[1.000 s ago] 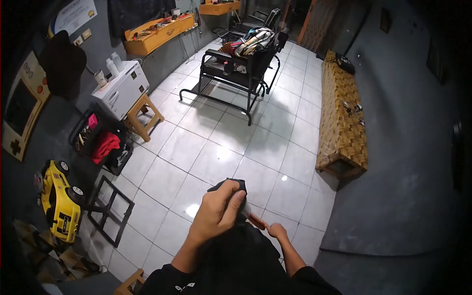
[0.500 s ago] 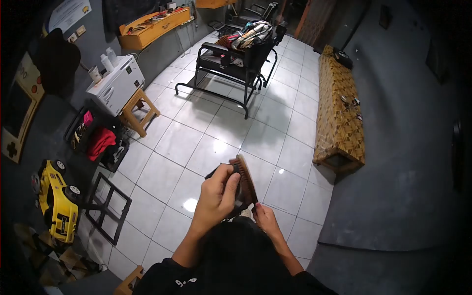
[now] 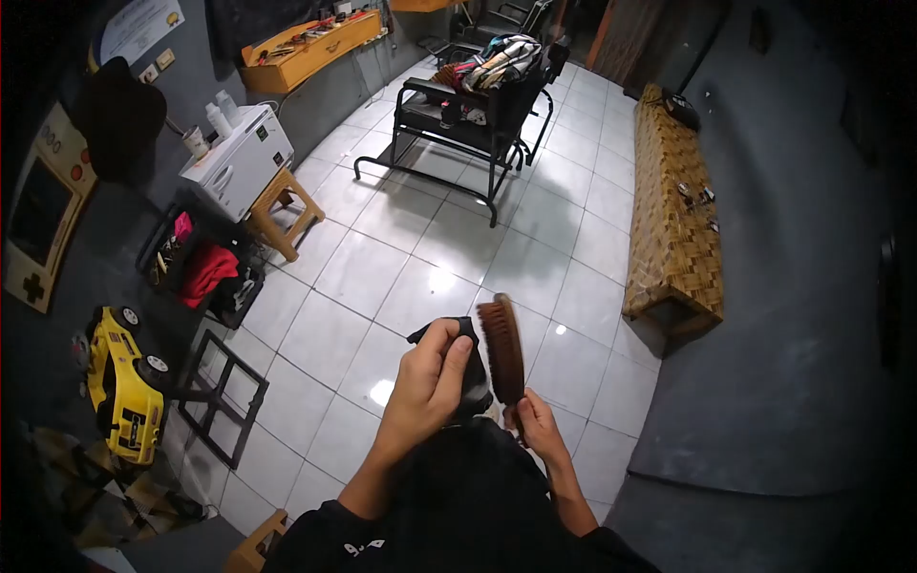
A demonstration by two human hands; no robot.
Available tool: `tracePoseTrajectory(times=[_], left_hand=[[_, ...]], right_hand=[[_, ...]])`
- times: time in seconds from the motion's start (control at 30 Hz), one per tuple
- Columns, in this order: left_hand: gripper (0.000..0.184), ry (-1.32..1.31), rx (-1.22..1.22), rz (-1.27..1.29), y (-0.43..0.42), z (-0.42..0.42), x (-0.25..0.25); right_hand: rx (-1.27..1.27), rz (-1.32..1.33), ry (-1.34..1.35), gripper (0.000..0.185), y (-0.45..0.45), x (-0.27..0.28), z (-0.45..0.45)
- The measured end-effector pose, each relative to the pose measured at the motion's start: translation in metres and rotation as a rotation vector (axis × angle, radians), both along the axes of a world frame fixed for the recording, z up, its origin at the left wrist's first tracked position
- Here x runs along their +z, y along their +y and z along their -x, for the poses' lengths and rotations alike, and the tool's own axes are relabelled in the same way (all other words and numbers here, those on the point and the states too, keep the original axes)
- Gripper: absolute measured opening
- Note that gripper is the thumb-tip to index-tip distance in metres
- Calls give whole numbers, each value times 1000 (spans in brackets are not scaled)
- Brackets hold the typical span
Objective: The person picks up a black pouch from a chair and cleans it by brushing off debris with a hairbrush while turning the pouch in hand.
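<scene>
My left hand (image 3: pixel 430 377) is closed on a black item (image 3: pixel 472 382) that looks like cloth or a bag, pinched at its top between thumb and fingers. What the item is exactly I cannot make out. In my right hand (image 3: pixel 540 427) is the handle of a brown brush (image 3: pixel 504 349) with reddish-brown bristles. The brush stands nearly upright just right of the black item, its bristles facing left, with a small gap between them at the top.
A black chair (image 3: pixel 458 124) with piled cloths stands ahead on the tiled floor. The woven bench (image 3: pixel 669 210) runs along the right wall. On the left are a white cabinet (image 3: pixel 239 162), a wooden stool (image 3: pixel 289 215), a yellow toy car (image 3: pixel 129 401) and a black frame (image 3: pixel 222 398).
The brush has swung from low beside my right hand to upright, then moved slightly right, off the black item. My left hand keeps its hold.
</scene>
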State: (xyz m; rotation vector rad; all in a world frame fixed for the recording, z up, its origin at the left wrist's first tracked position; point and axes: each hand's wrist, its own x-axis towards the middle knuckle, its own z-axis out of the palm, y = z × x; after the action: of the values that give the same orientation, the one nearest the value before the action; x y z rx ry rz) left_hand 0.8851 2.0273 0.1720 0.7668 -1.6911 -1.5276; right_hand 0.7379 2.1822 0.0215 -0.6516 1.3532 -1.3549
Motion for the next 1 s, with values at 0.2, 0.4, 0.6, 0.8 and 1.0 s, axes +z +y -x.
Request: tracePoseTrajectory(times=[0.2, 0.4, 0.6, 0.8, 1.0], left_hand=[[12, 47, 103, 96, 0, 8, 2], [12, 142, 144, -3, -6, -6, 9], [11, 230, 200, -126, -7, -10, 4], [12, 171, 208, -182, -1, -2, -3], [13, 215, 190, -59, 3, -10, 3]], right_hand=[[58, 130, 108, 41, -11, 4, -19], [107, -490, 878, 40, 24, -147, 21], [181, -546, 845, 44, 34, -159, 33], [84, 62, 87, 39, -29, 10, -7], [139, 4, 22, 39, -37, -11, -11]])
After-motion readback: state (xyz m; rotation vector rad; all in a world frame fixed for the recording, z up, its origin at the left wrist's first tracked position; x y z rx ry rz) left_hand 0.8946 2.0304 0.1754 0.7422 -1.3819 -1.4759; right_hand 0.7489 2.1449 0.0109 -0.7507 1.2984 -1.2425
